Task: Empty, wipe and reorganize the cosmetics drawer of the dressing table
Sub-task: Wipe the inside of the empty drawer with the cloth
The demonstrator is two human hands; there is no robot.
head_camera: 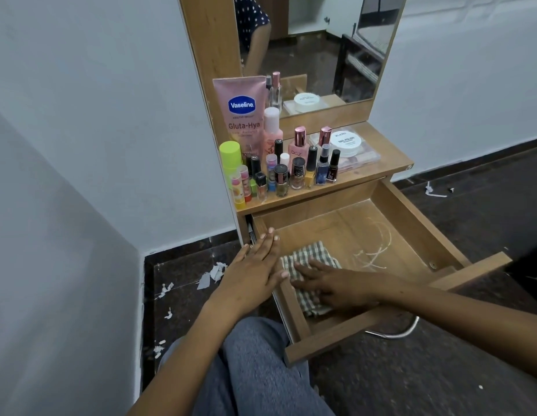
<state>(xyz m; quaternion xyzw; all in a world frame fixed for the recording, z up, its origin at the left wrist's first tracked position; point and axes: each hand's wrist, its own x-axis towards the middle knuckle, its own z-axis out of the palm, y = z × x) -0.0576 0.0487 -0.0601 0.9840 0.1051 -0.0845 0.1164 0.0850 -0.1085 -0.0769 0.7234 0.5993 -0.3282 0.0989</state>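
Note:
The wooden drawer (417, 223) of the dressing table is pulled out, and inside it there is only a checked cloth (309, 256) at its near left. My right hand (336, 283) lies flat on the cloth, fingers spread, pressing it to the drawer floor. My left hand (255, 265) rests flat on the drawer's left wall with its fingers apart. White streaks (378, 250) mark the drawer floor to the right of the cloth. The cosmetics stand on the shelf (390, 163) above the drawer.
A pink Vaseline tube (241, 112), a green-capped bottle (230, 156), several nail polish bottles (310, 172) and a white jar (345, 141) on a flat case crowd the shelf below the mirror (318, 46). Paper scraps (213, 273) litter the dark floor. My knee (255, 355) is below the drawer.

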